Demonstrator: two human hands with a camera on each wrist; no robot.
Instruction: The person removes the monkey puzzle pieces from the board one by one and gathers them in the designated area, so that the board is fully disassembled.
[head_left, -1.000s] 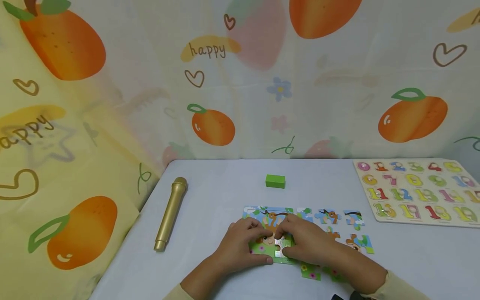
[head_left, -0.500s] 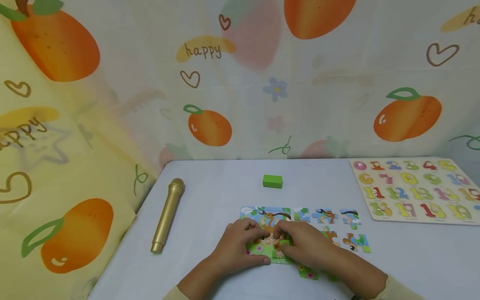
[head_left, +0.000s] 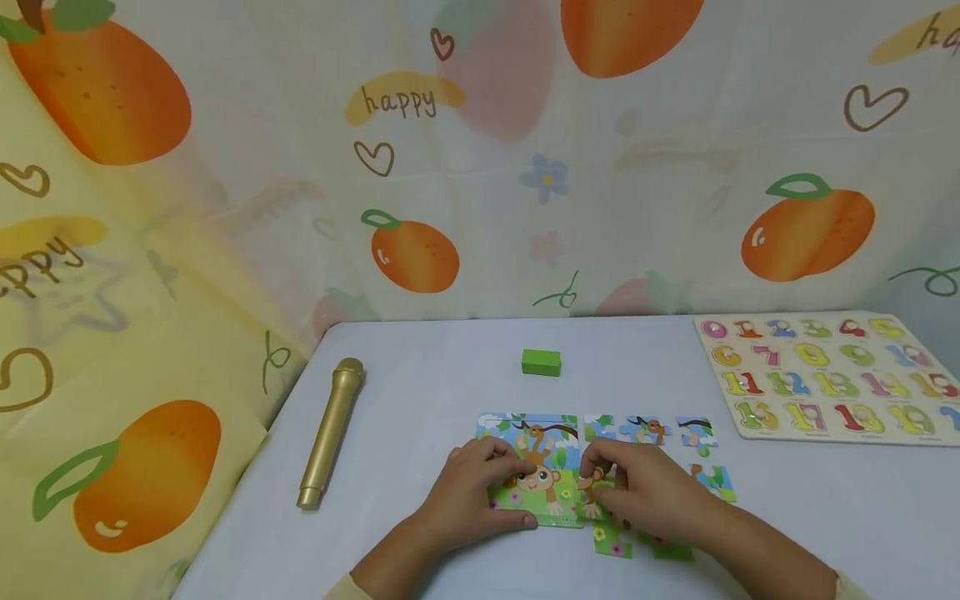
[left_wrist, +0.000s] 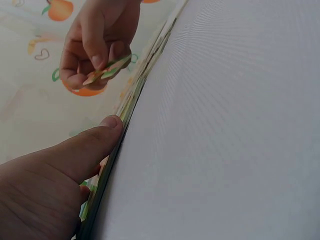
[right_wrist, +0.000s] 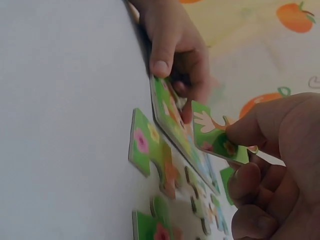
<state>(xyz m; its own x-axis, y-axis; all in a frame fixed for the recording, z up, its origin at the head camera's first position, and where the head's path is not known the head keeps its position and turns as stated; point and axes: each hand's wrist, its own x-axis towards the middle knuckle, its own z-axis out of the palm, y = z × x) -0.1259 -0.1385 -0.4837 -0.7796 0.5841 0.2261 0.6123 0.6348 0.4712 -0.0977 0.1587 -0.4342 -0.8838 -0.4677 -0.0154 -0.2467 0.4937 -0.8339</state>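
A picture puzzle board [head_left: 561,487] showing a monkey lies on the table. My left hand [head_left: 476,487] holds it, thumb along the near edge and bent fingers over its left part. Just off the board's right side, my right hand [head_left: 652,483] pinches a puzzle piece [right_wrist: 210,130] between thumb and fingers. That piece is green with a pale monkey's hand, and the right wrist view has it tilted and raised. Several loose pieces lie right of the board, among them a flowered green piece [head_left: 612,540] and a branch piece [head_left: 697,432]. My right hand hides some of them.
A green block [head_left: 541,362] sits behind the board. To the left lies a gold toy microphone [head_left: 330,433]. A number puzzle board [head_left: 825,379] occupies the table's back right. Fruit-printed cloth [head_left: 480,192] hangs along the back and left.
My right hand has moved right, off the board's lower right part, carrying the piece with it. My left hand stays on the board. The head view has shifted slightly.
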